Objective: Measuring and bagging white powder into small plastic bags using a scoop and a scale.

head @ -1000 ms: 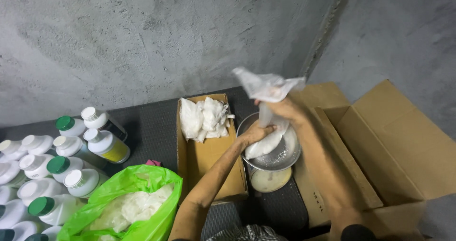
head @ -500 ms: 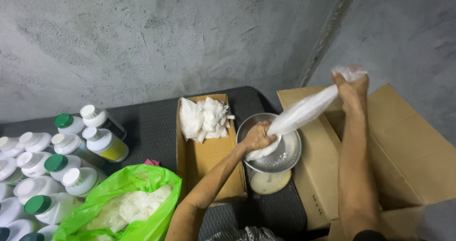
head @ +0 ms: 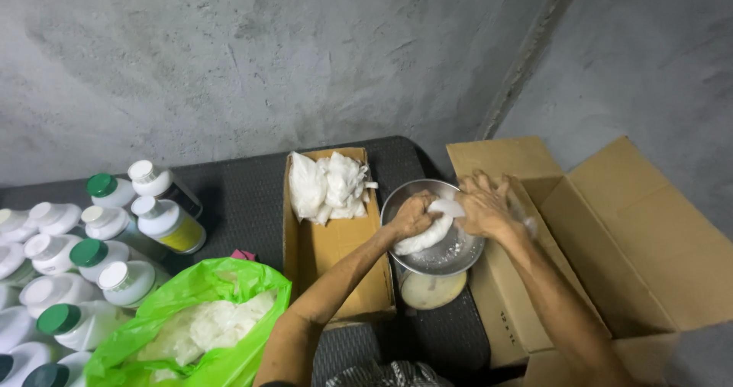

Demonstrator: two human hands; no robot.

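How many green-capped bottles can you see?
5 green caps, all at the left: one at the back, one mid-cluster, one beside the green bag, two cut off at the bottom edge. More may lie outside the frame.

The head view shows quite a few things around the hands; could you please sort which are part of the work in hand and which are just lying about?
In hand:
- left hand and right hand, both gripping the white bag
- metal bowl beneath the bag

Lying about:
- small carton with filled white bags
- green bag
- white bottles
- large open carton
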